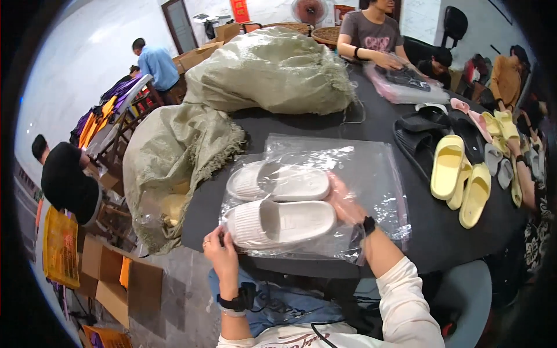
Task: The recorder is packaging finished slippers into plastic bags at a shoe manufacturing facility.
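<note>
A pair of white slippers (299, 223) lies side by side inside a clear plastic bag (342, 249), toes to the left and heels to the right. My right hand (346, 200) reaches into the bag up to the wrist and grips the slippers by their heels; the plastic blurs its fingers. At the near left corner, my left hand (220, 249) pinches the bag's edge beside the near slipper's toe. Beneath this bag rest more flat clear bags (383, 174) on the dark table (278, 267).
Two large woven sacks (267, 72) crowd the table's far and left sides. Yellow slippers (448, 168) and black slippers (415, 142) are piled at the right. Across the table a person (371, 35) handles bagged goods. An open cardboard box (116, 278) stands at lower left.
</note>
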`<state>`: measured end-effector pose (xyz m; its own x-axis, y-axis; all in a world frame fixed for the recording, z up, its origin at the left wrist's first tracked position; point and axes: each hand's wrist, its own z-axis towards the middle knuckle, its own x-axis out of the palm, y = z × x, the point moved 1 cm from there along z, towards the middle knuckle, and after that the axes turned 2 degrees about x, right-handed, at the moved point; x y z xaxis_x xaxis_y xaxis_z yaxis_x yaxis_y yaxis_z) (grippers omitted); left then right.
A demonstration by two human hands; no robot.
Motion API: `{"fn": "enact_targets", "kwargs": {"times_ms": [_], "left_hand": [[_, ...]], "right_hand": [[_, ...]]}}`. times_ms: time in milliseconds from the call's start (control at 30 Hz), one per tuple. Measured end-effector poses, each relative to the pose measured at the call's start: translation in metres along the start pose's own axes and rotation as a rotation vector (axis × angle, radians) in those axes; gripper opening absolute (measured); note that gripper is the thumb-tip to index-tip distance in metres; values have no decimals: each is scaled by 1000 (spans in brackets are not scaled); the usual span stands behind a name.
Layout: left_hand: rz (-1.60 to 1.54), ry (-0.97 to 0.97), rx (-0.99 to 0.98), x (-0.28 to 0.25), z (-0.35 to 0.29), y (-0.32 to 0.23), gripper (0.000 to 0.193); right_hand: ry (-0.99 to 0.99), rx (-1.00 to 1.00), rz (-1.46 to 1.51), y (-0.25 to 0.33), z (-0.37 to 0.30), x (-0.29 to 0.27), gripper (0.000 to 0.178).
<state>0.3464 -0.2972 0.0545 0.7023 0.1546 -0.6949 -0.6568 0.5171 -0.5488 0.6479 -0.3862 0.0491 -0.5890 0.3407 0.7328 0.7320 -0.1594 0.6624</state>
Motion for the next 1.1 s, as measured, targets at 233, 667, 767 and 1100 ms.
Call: {"fn": "enact_targets", "kwargs": {"times_ms": [233,667,767,1100], "left_hand": [[-64,-220,66,-12,12,10,11],[-191,151,168,3,19,-63,24],[-200,98,184,2,17,-71,31],[131,339,322,43,13,-53,60]], "right_hand": [[-140,-1,-557,13,-25,38,49],[-698,-677,-279,127,-65,-52,40],[-730,-804,-188,145,-96,-58,42],[-528,-675,-139,143,-80,-66,38]]}}
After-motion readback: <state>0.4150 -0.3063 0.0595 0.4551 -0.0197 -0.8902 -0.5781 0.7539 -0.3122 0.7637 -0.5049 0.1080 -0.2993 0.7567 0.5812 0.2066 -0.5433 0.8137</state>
